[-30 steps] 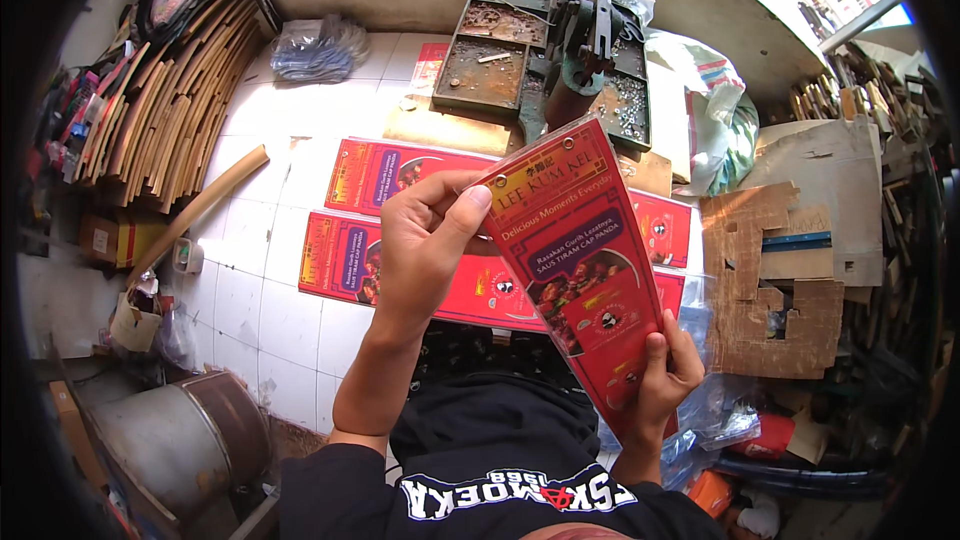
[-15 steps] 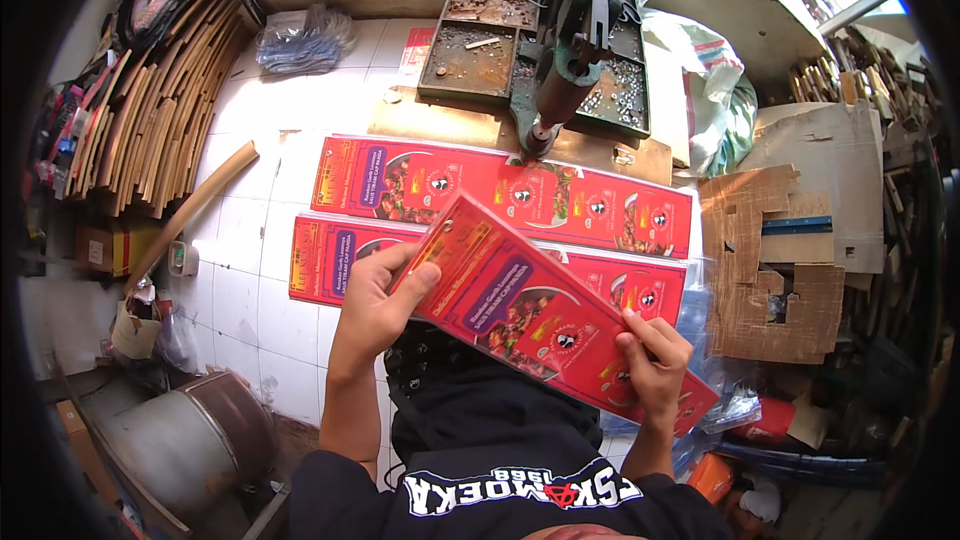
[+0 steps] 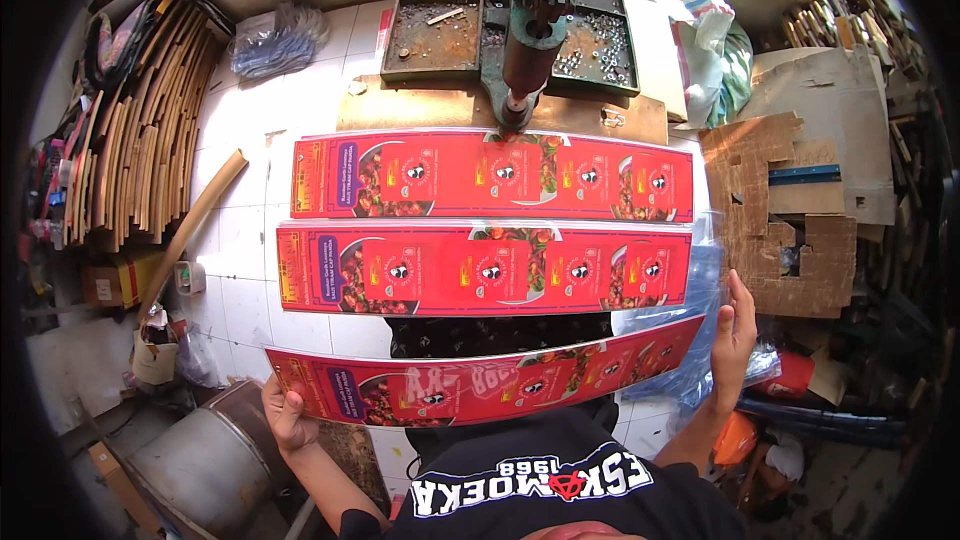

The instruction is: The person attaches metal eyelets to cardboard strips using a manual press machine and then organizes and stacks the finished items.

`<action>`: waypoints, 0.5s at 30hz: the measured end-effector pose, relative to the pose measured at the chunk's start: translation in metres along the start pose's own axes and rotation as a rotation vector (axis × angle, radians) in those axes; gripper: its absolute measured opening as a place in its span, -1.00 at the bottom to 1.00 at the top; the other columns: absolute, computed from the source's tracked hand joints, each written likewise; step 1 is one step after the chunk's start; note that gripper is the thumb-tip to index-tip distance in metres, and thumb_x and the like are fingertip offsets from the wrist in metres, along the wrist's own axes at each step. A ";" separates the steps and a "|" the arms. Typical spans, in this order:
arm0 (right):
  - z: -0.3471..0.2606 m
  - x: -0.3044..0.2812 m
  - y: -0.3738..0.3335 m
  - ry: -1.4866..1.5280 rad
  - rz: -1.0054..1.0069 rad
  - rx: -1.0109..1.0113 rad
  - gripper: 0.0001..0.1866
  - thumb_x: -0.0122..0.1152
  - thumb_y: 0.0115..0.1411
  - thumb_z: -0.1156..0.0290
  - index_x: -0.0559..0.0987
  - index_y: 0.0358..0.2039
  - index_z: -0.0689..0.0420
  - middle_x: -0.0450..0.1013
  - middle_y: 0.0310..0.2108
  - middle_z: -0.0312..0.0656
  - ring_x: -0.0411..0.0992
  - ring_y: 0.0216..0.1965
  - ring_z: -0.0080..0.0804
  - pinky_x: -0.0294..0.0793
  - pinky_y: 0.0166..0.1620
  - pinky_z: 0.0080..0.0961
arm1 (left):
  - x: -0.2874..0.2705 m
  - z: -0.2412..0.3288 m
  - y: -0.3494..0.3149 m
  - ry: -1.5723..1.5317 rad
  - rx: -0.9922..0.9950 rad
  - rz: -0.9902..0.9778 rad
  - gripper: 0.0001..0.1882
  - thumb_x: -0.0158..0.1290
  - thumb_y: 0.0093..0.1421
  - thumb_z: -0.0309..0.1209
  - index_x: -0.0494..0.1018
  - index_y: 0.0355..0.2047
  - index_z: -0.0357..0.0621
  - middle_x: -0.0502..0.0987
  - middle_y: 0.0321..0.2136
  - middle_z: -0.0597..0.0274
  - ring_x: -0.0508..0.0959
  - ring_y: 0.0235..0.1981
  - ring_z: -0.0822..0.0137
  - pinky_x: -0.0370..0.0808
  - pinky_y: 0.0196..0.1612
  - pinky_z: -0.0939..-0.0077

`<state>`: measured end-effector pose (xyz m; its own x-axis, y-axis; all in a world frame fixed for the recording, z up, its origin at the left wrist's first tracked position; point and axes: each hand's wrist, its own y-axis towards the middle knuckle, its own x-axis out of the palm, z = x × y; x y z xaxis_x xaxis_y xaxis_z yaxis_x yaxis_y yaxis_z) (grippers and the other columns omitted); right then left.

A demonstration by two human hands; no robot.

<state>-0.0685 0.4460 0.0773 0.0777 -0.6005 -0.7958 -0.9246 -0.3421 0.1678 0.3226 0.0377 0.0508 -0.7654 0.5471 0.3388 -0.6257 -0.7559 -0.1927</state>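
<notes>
A long red glossy printed strip (image 3: 560,376), with food pictures on it, is held level close to my body. My left hand (image 3: 290,418) pinches its left end between thumb and fingers. My right hand (image 3: 735,338) is open beside its right end, fingers stretched upward; I cannot tell whether it touches the edge. Beyond the held strip lie two similar strips, a middle one (image 3: 435,285) and a far one (image 3: 460,202), roughly parallel. The foot of a green hand press (image 3: 527,60) stands at the far strip's back edge.
Behind the press is a compartment tray (image 3: 432,52) with small metal bits. Cut cardboard (image 3: 745,240) and clear plastic sleeves (image 3: 700,365) lie at the right. Stacked brown boards (image 3: 150,130) lean at the left, above a metal drum (image 3: 200,460).
The held strip has swung from a steep slant to nearly level and come nearer my body. My right hand has released its grip and opened, moving right; my left hand went down and left.
</notes>
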 end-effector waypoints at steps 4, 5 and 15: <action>0.016 -0.013 -0.020 0.399 -0.239 0.344 -0.26 -0.13 0.39 -0.16 0.33 0.27 0.25 0.47 0.04 0.04 0.42 0.08 -0.21 0.33 0.15 -0.36 | -0.002 0.001 -0.002 -0.057 0.023 0.009 -0.40 0.26 0.18 -0.24 0.38 0.10 -0.41 0.56 -0.03 -0.05 0.59 -0.03 0.18 0.51 0.08 0.27; 0.020 -0.017 -0.024 0.481 -0.290 0.378 -0.26 -0.13 0.39 -0.16 0.30 0.29 0.25 0.47 0.03 0.02 0.41 0.08 -0.26 0.36 0.11 -0.41 | -0.002 0.001 -0.002 -0.065 0.032 0.018 -0.39 0.26 0.18 -0.24 0.38 0.10 -0.41 0.56 -0.02 -0.05 0.59 -0.02 0.19 0.51 0.08 0.27; 0.011 -0.010 0.011 0.940 -0.094 0.349 -0.38 0.05 0.27 0.54 0.15 0.32 0.33 0.33 0.17 0.10 0.38 0.16 -0.29 0.41 0.18 -0.42 | 0.025 0.011 0.052 0.077 0.078 0.116 -0.42 0.14 0.30 -0.27 0.24 0.17 -0.41 0.52 0.01 -0.03 0.57 -0.02 0.28 0.53 0.06 0.35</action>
<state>-0.0832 0.4559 0.0807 0.2797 -0.9600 0.0101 -0.9452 -0.2772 -0.1723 0.2725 0.0088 0.0594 -0.8428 0.4784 0.2466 -0.5214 -0.8394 -0.1536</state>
